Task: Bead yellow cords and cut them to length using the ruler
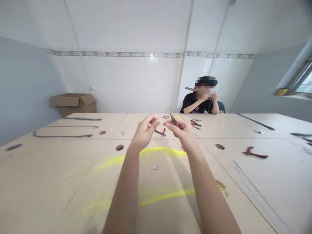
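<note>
My left hand (147, 130) is raised over the middle of the table, thumb and fingertips pinched together; whatever lies between them is too small to make out. To its right, my right hand (182, 131) is closed around pliers (173, 119), whose slim pointed metal jaws stick up past the fingers. The palm hides their handles. Beyond and between the hands lie red-handled pliers (161, 132). Beneath my forearms, a bundle of bright yellow strands (161, 150) spreads across the table, and a second yellow bundle (165, 197) lies nearer to me.
Gold-coloured small pieces (222, 188) lie by my right forearm, with a clear ruler (258, 191) and red pliers (254, 153) farther right. Dark strand bundles (63, 136) lie at left. Round holes (119, 148) pierce the table (97, 182). Across it sits a person (200, 100).
</note>
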The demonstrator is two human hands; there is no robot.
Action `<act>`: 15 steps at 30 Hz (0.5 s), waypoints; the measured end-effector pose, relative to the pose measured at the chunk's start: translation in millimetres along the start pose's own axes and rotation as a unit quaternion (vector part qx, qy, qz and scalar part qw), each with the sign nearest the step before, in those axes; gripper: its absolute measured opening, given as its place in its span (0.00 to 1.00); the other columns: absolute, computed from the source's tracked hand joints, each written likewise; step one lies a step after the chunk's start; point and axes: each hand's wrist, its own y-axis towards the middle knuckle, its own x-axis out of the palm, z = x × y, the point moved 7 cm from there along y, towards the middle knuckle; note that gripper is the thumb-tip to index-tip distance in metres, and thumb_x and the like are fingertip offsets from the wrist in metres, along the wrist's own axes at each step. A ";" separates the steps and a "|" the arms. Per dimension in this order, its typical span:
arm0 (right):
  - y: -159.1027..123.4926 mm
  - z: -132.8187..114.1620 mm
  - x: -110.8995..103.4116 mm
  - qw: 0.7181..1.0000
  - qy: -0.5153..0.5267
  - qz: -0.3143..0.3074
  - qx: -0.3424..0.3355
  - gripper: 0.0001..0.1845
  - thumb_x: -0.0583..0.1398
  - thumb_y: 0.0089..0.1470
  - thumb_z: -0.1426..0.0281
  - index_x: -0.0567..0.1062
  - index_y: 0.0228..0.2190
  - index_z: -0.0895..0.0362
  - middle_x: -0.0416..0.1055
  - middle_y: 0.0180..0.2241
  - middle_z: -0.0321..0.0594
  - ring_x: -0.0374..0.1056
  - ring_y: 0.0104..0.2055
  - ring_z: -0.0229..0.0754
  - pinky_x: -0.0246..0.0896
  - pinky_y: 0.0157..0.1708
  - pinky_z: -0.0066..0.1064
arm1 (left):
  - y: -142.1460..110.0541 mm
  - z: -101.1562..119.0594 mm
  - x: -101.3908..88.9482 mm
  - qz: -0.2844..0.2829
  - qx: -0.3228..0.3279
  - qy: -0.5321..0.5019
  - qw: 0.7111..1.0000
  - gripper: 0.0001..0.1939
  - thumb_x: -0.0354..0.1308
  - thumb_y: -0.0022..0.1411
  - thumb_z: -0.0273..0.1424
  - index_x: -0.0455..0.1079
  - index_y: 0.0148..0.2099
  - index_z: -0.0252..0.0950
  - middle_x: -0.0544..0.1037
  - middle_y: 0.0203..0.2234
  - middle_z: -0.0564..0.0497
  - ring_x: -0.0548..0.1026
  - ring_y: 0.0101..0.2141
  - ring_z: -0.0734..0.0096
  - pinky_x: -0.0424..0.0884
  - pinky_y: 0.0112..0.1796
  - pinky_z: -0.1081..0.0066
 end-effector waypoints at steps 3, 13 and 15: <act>0.1 2.2 5.2 1.000 -0.024 -0.010 -0.007 0.12 0.68 0.52 0.60 0.79 0.31 0.56 0.60 0.23 0.33 0.50 0.26 0.34 0.44 0.27 0.30 | -0.6 2.6 2.9 -0.019 0.006 0.013 1.000 0.14 0.52 0.72 0.41 0.64 0.36 0.38 0.67 0.30 0.55 0.64 0.33 0.73 0.59 0.36 0.71; 4.2 5.3 4.1 1.000 0.003 -0.021 -0.006 0.12 0.67 0.53 0.62 0.75 0.27 0.57 0.57 0.22 0.31 0.46 0.25 0.33 0.42 0.27 0.30 | -0.1 1.1 5.0 -0.036 0.010 0.029 0.999 0.14 0.51 0.72 0.40 0.63 0.36 0.38 0.67 0.30 0.55 0.65 0.34 0.72 0.59 0.36 0.70; 5.3 6.7 0.4 1.000 0.026 0.008 0.003 0.11 0.67 0.51 0.63 0.75 0.27 0.57 0.56 0.22 0.30 0.46 0.24 0.32 0.43 0.26 0.30 | -0.2 0.0 3.6 -0.025 0.007 0.049 0.998 0.13 0.51 0.72 0.40 0.63 0.36 0.38 0.67 0.31 0.55 0.65 0.35 0.72 0.59 0.37 0.70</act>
